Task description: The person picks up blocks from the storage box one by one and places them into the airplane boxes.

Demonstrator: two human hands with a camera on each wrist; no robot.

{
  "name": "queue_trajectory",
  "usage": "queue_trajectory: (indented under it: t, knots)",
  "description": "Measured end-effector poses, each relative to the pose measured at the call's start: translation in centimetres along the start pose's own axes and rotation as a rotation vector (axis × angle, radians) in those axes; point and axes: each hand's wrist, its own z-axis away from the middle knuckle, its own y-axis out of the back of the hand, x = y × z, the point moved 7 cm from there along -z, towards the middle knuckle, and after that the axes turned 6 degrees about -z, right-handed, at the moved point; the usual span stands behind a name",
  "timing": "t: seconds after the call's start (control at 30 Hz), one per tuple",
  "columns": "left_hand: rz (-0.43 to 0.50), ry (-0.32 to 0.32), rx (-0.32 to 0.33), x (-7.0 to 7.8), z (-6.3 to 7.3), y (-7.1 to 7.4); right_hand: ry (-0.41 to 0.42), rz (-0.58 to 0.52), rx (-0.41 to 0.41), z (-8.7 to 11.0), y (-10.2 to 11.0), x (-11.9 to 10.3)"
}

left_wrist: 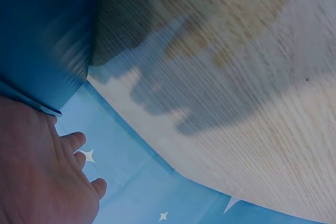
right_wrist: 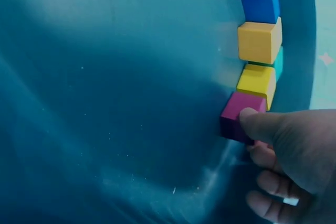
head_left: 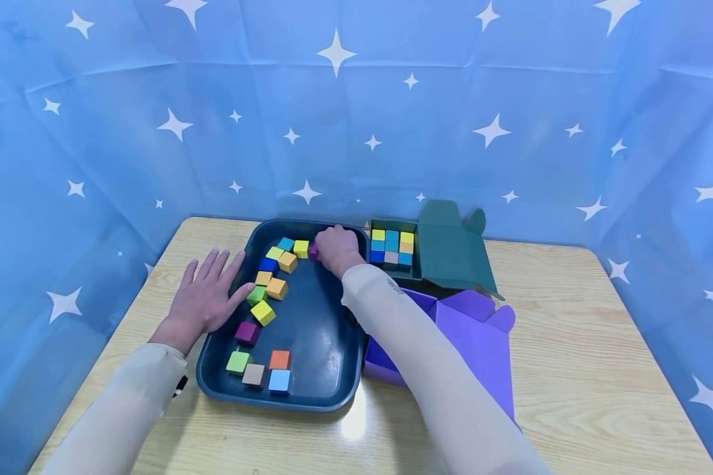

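Note:
Thumb and fingers of my right hand (head_left: 337, 249) pinch a purple cube (right_wrist: 237, 115) at the far end of the dark blue tray (head_left: 323, 316). In the right wrist view a yellow cube (right_wrist: 256, 82) lies right beside it, with orange and blue cubes following in a line. My left hand (head_left: 204, 295) lies with straight, spread fingers over the tray's left rim, its thumb close by a green cube (head_left: 257, 295). The left wrist view shows that hand (left_wrist: 42, 166) against the tray's outer wall (left_wrist: 47, 30).
Right of the tray stands an open green box (head_left: 451, 247) with rows of coloured cubes (head_left: 391, 249) inside. An open purple box (head_left: 475, 343) lies nearer, partly behind my right forearm. Several loose cubes, among them an orange-red cube (head_left: 280, 359), sit at the tray's near end.

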Motion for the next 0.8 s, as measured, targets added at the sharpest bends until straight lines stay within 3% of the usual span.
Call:
queue_trajectory:
  t: [0.23,0.5,0.8]
  knots:
    - [0.001,-0.003,0.004,0.3,0.1,0.5,0.027,-0.035,0.029,0.5,0.9,0.2]
    - [0.008,-0.007,-0.005,0.5,0.3,0.6,0.081,-0.062,0.04,1.7,3.3,0.6]
    - [0.012,-0.008,-0.012,0.6,0.4,0.4,0.082,-0.101,0.094,3.6,6.2,3.7]
